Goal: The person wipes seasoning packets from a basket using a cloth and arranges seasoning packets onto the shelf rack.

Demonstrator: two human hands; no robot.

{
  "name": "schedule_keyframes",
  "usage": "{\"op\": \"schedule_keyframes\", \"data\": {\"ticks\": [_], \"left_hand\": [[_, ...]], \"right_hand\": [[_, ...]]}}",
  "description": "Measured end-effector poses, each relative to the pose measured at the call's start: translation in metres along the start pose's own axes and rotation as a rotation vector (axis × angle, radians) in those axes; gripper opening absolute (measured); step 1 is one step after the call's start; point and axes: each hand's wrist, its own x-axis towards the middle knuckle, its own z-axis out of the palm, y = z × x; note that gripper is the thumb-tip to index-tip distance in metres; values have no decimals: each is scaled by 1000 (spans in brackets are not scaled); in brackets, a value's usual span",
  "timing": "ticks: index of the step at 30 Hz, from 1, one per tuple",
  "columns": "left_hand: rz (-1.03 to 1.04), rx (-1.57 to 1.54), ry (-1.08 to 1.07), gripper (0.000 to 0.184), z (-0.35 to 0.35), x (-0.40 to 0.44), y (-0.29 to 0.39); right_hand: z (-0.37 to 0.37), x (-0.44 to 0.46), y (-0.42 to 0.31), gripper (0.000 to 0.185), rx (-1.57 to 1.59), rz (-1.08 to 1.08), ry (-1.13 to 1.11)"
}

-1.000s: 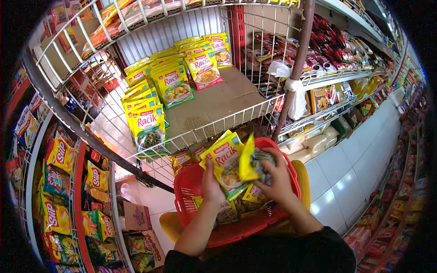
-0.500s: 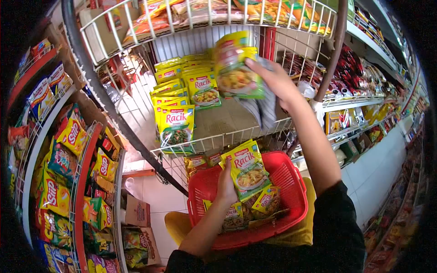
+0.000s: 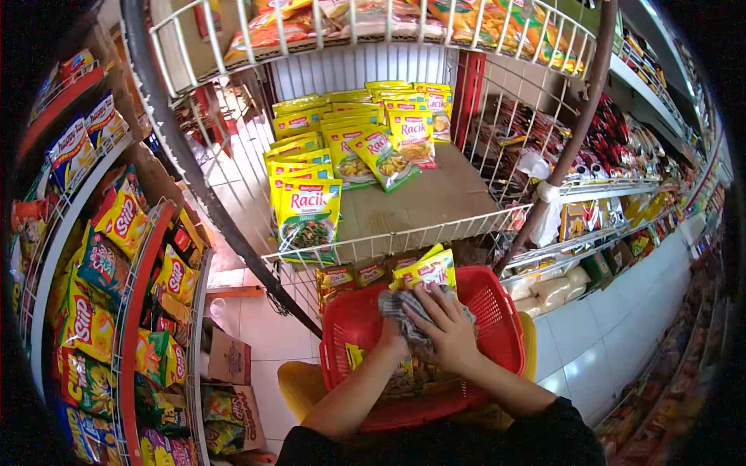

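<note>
Over the red plastic basket [image 3: 499,334] in my lap, my left hand [image 3: 390,339] is closed on yellow-and-green Racik seasoning packets [image 3: 430,270], its fingers mostly hidden. Across the front packet, my right hand [image 3: 448,335] presses a grey striped cloth [image 3: 406,307], fingers bent over it. More seasoning packets [image 3: 401,379] lie in the basket beneath my hands. On the wire shelf ahead, rows of Racik packets stand on cardboard, including a front Racik packet [image 3: 308,213]. A tilted Racik packet [image 3: 385,159] leans against the middle row.
The shelf has a white wire front rail [image 3: 404,237] and dark metal posts [image 3: 183,147]. An upper wire rack [image 3: 373,31] holds orange and yellow bags. Snack bags [image 3: 93,330] crowd racks at the left. Shelves of packaged goods [image 3: 594,217] line the right, beside a tiled floor [image 3: 598,334].
My right hand has come down from the shelf to the held packets with the cloth. The packet it carried is gone from it, and a tilted packet now leans on the shelf.
</note>
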Motion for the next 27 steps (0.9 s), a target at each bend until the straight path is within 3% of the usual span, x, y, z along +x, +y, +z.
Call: {"op": "schedule_keyframes", "data": {"ticks": [4, 6, 8, 10, 11, 14, 16, 19, 22, 27], "left_hand": [[164, 350, 202, 56, 24, -9, -18], [100, 287, 98, 54, 29, -11, -12], [50, 260, 47, 53, 33, -14, -5], [107, 217, 61, 51, 36, -16, 5], [141, 196, 66, 50, 38, -17, 9], [237, 227, 105, 49, 44, -19, 14], [283, 237, 128, 49, 42, -19, 13], [188, 396, 105, 51, 35, -16, 7], [126, 335, 51, 52, 37, -18, 5], [130, 258, 86, 58, 30, -12, 2]], "right_hand": [[4, 6, 17, 51, -263, 209, 145], [9, 9, 37, 42, 45, 389, 339], [11, 0, 62, 40, 161, 514, 323], [6, -11, 78, 37, 396, 726, 291], [4, -18, 80, 37, 394, 732, 296], [-9, -35, 61, 39, 851, 954, 194], [-11, -44, 50, 39, 858, 946, 170], [-12, -52, 46, 38, 870, 926, 139], [-15, -62, 53, 42, 1057, 1044, 27], [-12, -80, 68, 36, 1202, 1052, 213]]}}
